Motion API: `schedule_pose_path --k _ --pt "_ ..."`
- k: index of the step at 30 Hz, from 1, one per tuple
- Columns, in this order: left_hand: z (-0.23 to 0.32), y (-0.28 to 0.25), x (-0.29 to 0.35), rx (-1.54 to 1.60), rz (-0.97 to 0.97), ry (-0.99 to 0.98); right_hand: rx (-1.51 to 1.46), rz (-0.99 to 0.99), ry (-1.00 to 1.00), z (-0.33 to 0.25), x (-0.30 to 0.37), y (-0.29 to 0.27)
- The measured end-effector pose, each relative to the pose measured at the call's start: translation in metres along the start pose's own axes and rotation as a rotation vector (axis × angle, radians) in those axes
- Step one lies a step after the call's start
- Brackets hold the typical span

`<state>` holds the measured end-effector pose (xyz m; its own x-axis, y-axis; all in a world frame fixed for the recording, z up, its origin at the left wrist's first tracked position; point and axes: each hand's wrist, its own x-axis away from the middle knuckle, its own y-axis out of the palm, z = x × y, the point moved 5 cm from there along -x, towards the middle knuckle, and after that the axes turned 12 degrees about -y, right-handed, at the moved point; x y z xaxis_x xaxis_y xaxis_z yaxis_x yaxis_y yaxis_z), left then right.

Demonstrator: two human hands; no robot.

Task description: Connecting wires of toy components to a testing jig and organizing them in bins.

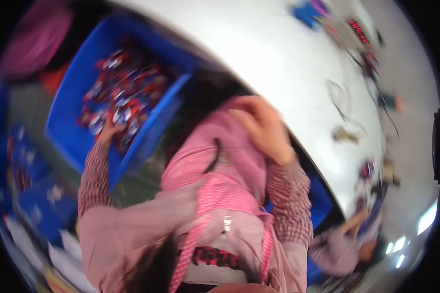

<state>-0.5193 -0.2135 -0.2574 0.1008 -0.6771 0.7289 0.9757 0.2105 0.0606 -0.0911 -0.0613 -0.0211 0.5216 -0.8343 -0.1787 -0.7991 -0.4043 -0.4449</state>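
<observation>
My left hand (111,129) reaches down into a blue plastic bin (66,115) on my left. The bin holds a heap of small red, blue and silvery pieces (132,83), too blurred to name. My left fingers are among these pieces, touching them, and motion smears them, so their grip does not show. My right hand (264,127) rests loosely on my pink apron (220,132), by the edge of the white table (259,53). Its fingers are slightly bent and apart, with nothing visible in them.
Another blue bin (320,202) shows partly under the table edge, right of my arm. Cables (340,100) and small items lie on the tabletop. A person in pink (335,251) works at lower right. Blue containers (39,200) stand at far left.
</observation>
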Motion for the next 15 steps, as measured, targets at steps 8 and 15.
schedule_pose_path --k 8,15 --pt "-0.041 -0.015 0.003 -0.971 0.396 0.164 0.263 0.146 -0.046 -0.046 0.082 -0.117" --pt "0.111 0.088 0.066 -0.658 0.406 0.446 0.183 1.036 0.2 -0.005 0.249 -0.323"
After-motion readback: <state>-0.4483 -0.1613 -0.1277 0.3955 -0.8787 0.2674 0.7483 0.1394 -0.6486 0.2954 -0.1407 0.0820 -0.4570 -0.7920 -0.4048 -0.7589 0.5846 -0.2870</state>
